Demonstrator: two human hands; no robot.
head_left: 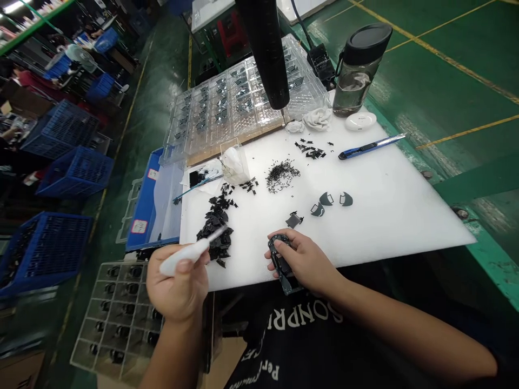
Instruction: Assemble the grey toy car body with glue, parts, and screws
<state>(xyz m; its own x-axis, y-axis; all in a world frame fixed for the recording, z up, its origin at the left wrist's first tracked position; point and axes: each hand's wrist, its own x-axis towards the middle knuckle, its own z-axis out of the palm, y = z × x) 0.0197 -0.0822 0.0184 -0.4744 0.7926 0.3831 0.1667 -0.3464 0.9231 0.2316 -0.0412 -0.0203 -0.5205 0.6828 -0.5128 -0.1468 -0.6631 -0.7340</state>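
My left hand (177, 281) is closed around the white handle of a thin-tipped tool (184, 258), whose tip points up and right over a pile of black parts (219, 216). In my right hand (310, 262) is a dark, elongated part (283, 265), gripped with the thumb on top near the front edge of the white board (377, 216). Just beyond it lies a small dark square piece (294, 219). Several dark curved pieces (325, 199) rest farther right. Tiny black bits (283, 176) are heaped mid-board.
A black electric screwdriver (267, 54) hangs overhead. Behind the board stand a clear compartment tray (243, 102) and a bottle (359, 70). A blue knife (371, 146) lies right. At left are a blue bin (141, 205) and a partitioned box (117, 319).
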